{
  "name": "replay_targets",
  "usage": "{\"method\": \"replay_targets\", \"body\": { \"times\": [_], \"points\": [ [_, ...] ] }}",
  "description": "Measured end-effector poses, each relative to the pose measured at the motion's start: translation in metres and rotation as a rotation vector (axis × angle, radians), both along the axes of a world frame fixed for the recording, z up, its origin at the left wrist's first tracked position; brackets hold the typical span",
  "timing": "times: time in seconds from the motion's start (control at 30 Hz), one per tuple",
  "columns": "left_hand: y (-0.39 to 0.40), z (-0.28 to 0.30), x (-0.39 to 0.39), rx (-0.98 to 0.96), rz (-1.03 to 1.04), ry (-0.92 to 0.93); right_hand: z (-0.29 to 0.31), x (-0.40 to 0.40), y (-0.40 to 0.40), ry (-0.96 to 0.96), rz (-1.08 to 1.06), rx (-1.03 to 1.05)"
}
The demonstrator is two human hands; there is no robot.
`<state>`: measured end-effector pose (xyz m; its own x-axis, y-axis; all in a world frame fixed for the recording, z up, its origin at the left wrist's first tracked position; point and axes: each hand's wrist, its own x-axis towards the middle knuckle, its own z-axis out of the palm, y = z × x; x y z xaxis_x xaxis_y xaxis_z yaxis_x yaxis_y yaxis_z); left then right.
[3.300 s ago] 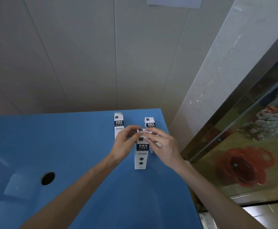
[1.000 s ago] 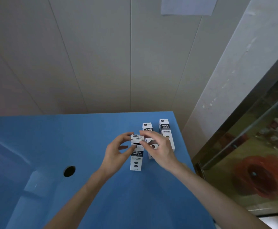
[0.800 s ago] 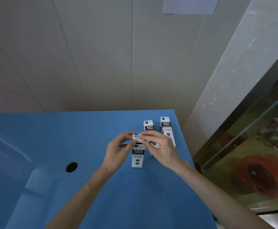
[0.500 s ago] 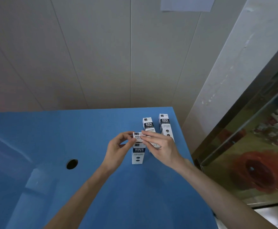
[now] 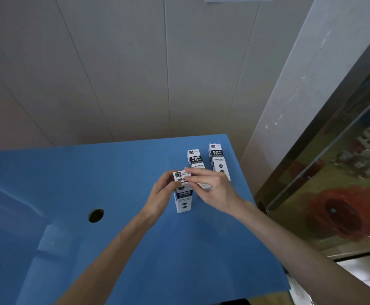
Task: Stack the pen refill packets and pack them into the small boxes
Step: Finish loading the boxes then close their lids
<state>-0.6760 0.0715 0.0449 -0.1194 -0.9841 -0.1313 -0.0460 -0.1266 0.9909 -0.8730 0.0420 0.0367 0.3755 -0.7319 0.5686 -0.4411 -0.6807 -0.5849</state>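
The left hand [image 5: 161,195] pinches the top of the nearest small box [image 5: 183,200], thumb and fingers curled at its upper left edge. The right hand [image 5: 216,191] meets it from the other side, fingers laid over the box's top flap and pinching it. That box stands upright on the blue table [image 5: 69,177]. Just behind it stands a second box [image 5: 195,159], and beside that, to the right, a third box [image 5: 217,156], both upright near the table's far right corner. A round hole [image 5: 96,215] sits in the table to the left.

My left hand [image 5: 161,195] and right hand [image 5: 216,192] are bare, with no rings or gloves on them. Both my forearms are bare too, slim and long. No sleeve reaches them.
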Motion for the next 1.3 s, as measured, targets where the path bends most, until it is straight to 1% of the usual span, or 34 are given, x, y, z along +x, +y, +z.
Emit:
{"method": "replay_targets", "body": {
  "times": [0.13, 0.2, 0.27, 0.33, 0.4, 0.47, 0.63, 0.73, 0.8, 0.87, 0.97, 1.03, 1.1, 1.17, 1.23, 1.3],
  "points": [
    [0.001, -0.006, 0.001, -0.082, -0.018, 0.004, -0.008, 0.004, 0.007, 0.016, -0.043, -0.1],
    [0.0, -0.009, 0.0, -0.124, -0.017, -0.006, -0.012, 0.006, 0.007, -0.007, -0.073, -0.098],
    [-0.003, -0.01, -0.002, -0.129, -0.001, 0.001, -0.014, 0.007, 0.003, -0.013, -0.084, -0.092],
    [-0.009, -0.008, -0.003, -0.124, 0.02, 0.004, -0.018, 0.008, -0.004, 0.018, -0.102, -0.133],
    [-0.019, -0.007, -0.001, -0.126, 0.029, -0.007, -0.021, 0.01, -0.011, 0.016, -0.154, -0.187],
    [-0.029, -0.007, -0.001, -0.127, 0.04, -0.011, -0.023, 0.013, -0.019, -0.029, -0.233, -0.195],
    [-0.06, -0.01, -0.003, -0.057, 0.079, -0.02, -0.025, 0.026, -0.042, -0.126, -0.319, 0.009],
    [-0.085, -0.016, -0.001, -0.031, 0.102, -0.076, -0.022, 0.027, -0.062, -0.223, -0.323, 0.232],
    [-0.101, -0.023, 0.001, -0.035, 0.144, -0.123, -0.022, 0.027, -0.076, -0.246, -0.362, 0.387],
    [-0.117, -0.031, 0.0, -0.018, 0.165, -0.143, -0.024, 0.026, -0.093, -0.167, -0.408, 0.536],
    [-0.132, -0.037, -0.003, 0.078, 0.068, -0.264, -0.03, 0.026, -0.114, 0.077, -0.44, 0.726],
    [-0.138, -0.042, -0.005, 0.145, 0.009, -0.272, -0.04, 0.029, -0.119, 0.097, -0.42, 0.828],
    [-0.138, -0.051, -0.004, 0.193, 0.008, -0.271, -0.056, 0.032, -0.12, 0.037, -0.424, 0.89],
    [-0.137, -0.06, -0.002, 0.256, -0.014, -0.21, -0.074, 0.033, -0.122, -0.087, -0.459, 0.951],
    [-0.135, -0.069, -0.001, 0.29, -0.013, -0.145, -0.073, 0.037, -0.121, -0.187, -0.47, 0.99],
    [-0.133, -0.069, -0.002, 0.333, 0.057, -0.094, -0.07, 0.038, -0.118, -0.274, -0.459, 1.014]
  ]
}}
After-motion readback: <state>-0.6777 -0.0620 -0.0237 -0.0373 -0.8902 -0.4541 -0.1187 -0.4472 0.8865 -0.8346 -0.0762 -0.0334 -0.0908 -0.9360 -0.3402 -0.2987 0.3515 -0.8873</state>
